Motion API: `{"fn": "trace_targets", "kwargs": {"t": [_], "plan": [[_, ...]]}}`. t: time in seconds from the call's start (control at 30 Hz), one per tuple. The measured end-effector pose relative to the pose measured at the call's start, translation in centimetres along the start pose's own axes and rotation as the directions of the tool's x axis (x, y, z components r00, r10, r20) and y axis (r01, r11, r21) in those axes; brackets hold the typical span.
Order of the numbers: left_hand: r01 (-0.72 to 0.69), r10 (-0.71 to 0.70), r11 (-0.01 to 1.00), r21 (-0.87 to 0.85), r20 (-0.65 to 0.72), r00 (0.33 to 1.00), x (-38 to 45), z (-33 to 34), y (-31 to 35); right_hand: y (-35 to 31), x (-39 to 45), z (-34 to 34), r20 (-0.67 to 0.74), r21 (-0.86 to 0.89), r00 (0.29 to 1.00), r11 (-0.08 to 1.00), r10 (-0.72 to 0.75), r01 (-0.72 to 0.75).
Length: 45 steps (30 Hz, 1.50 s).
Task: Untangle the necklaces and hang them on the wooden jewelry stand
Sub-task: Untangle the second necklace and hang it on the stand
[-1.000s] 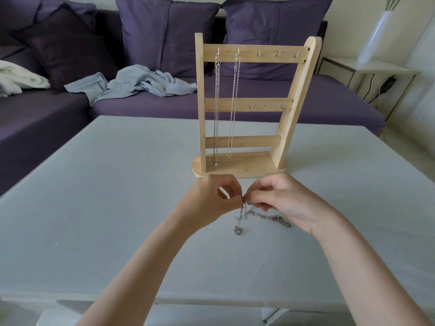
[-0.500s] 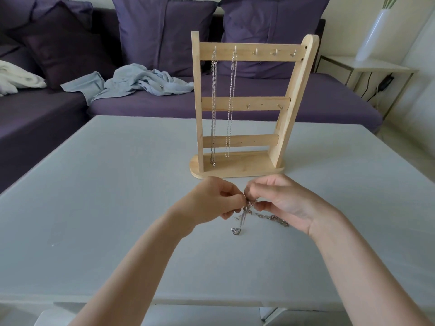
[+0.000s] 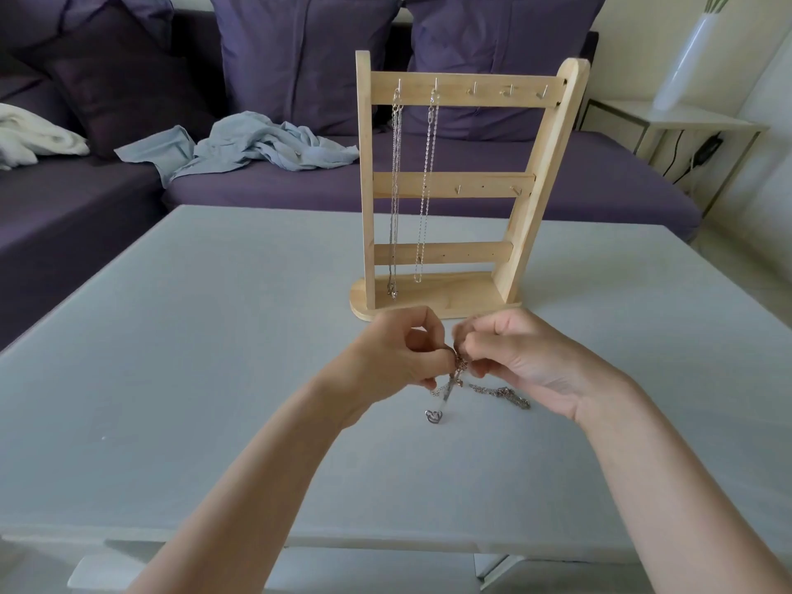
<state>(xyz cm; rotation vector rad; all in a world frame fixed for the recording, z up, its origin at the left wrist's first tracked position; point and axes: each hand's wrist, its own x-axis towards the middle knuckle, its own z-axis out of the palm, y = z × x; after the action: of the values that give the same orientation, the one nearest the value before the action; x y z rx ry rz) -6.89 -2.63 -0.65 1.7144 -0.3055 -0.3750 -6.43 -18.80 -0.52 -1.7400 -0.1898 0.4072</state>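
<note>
A wooden jewelry stand [image 3: 540, 182] stands upright on the pale table [image 3: 171, 336], with three crossbars and small hooks. Two silver necklaces hang from its top bar: one [image 3: 394, 195] on the leftmost hook, another [image 3: 426, 186] on the second hook. Just in front of the stand's base, my left hand [image 3: 398, 358] and my right hand [image 3: 523, 358] pinch a tangled bunch of chains [image 3: 458, 373] between their fingertips. A heart-shaped pendant [image 3: 434, 416] dangles from the bunch down to the table. More chain [image 3: 505, 394] trails on the table under my right hand.
A purple sofa [image 3: 471, 182] with cushions runs behind the table. A crumpled light blue cloth [image 3: 257, 143] and a white cloth [image 3: 30, 139] lie on it. A side table [image 3: 694, 122] with a white vase [image 3: 685, 57] stands at the far right.
Both hands keep pinching the tangle in the same spot; the fingers have shifted slightly on the chains. The view has tilted a little, so the stand sits lower in frame.
</note>
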Motion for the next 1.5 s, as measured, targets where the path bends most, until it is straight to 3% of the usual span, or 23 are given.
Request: {"fn": "trace_targets", "kwargs": {"t": [0.2,0.4,0.47,0.6,0.8,0.97,1.07,1.3,1.5], "plan": [[0.007,-0.006,0.999,-0.045,0.031,1.0,0.0,-0.1,0.0,-0.2,-0.2,-0.1,-0.03,0.009,1.0,1.0,0.003,-0.003],[0.082,-0.104,0.917,-0.391,-0.035,0.994,0.1,-0.2,-0.1,-0.5,0.0,0.0,-0.095,0.006,0.995,0.999,-0.031,0.032],[0.099,-0.117,0.902,-0.421,-0.018,0.993,0.1,-0.2,-0.1,-0.5,0.0,0.2,-0.124,0.005,0.992,0.999,-0.034,0.035],[0.08,-0.109,0.938,-0.336,-0.066,0.992,0.3,-0.2,-0.3,-0.2,0.1,0.3,-0.178,0.004,0.983,0.999,-0.049,0.05],[-0.027,-0.018,0.982,-0.189,-0.231,0.973,0.5,-0.5,-0.4,-0.1,-0.2,0.5,-0.15,0.065,0.988,0.997,-0.033,0.043],[-0.049,0.011,0.984,-0.171,-0.218,0.976,0.6,-0.3,-0.5,-0.3,0.0,0.5,-0.181,0.14,0.983,0.99,0.024,0.002],[-0.091,0.089,0.996,0.003,-0.219,0.972,0.8,0.0,-0.4,-0.3,0.1,0.5,-0.162,0.173,0.985,0.985,0.057,-0.028],[-0.122,0.2,0.897,0.426,-0.144,0.969,0.8,0.4,-1.0,-0.1,0.0,0.5,-0.197,-0.076,0.98,0.996,0.029,-0.045],[-0.113,0.286,0.835,0.539,-0.248,0.926,0.7,0.2,-1.4,-0.1,0.3,1.3,-0.253,-0.2,0.967,0.978,0.003,-0.055]]}}
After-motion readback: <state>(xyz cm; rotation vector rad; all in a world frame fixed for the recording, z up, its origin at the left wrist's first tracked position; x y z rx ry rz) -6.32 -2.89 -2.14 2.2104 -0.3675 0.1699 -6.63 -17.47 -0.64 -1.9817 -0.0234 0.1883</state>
